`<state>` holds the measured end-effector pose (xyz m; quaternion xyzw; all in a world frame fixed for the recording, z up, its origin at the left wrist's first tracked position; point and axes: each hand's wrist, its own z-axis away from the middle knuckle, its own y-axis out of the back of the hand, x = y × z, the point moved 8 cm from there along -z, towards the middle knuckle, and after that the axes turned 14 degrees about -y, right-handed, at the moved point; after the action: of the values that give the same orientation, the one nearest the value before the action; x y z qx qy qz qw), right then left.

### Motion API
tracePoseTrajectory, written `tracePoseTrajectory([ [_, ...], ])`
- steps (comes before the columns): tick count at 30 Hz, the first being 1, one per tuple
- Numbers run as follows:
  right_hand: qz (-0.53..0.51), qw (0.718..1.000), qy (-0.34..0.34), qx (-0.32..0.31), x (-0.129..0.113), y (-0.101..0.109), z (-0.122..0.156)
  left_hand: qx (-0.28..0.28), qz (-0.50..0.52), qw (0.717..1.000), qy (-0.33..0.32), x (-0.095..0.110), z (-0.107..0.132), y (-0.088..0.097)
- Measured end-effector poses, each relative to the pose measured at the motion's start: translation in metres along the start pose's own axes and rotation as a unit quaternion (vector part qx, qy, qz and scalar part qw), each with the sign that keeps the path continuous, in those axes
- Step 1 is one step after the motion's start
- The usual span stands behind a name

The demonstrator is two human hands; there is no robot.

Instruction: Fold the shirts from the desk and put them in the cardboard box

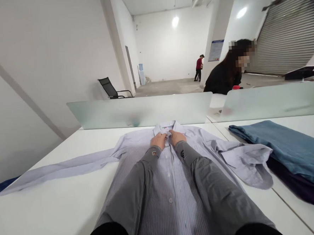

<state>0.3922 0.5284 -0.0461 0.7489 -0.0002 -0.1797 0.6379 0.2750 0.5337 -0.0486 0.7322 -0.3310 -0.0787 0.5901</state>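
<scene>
A striped, light purple button-up shirt (142, 189) lies spread front side up on the white table, its collar toward the far edge. One sleeve stretches out flat to the left; the other is bunched to the right. Both hands are at the top of the button placket, just below the collar. My left hand (159, 140) is closed on the shirt's edge there. Opposite it, close by, my right hand (177, 136) pinches the shirt front near the collar. Several white buttons run down the placket between my grey-sleeved forearms.
Folded blue cloth (286, 145) lies on dark purple cloth (296, 183) at the right. Frosted glass dividers (146, 111) line the table's (45, 213) far edge. A person (223, 74) in black is behind them; another (199, 67) stands farther back, near a black chair (110, 88) at left.
</scene>
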Motion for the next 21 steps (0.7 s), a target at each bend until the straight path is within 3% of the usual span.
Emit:
tracePoseTrajectory([
  [4, -0.040, 0.998, -0.034, 0.037, 0.006, 0.002, 0.002, 0.036, 0.020, 0.998, 0.042, -0.009, -0.007, -0.002],
  [9, -0.089, 0.994, -0.020, 0.062, 0.010, 0.009, 0.003, 0.082, 0.055, 0.990, 0.097, -0.020, -0.011, -0.004],
  [17, -0.126, 0.992, 0.010, 0.029, 0.004, -0.003, -0.005, 0.172, 0.098, 0.977, 0.081, -0.024, -0.010, 0.004],
  [21, -0.122, 0.992, 0.036, 0.017, -0.002, -0.004, 0.000, 0.186, 0.112, 0.974, 0.064, -0.024, -0.011, 0.004],
])
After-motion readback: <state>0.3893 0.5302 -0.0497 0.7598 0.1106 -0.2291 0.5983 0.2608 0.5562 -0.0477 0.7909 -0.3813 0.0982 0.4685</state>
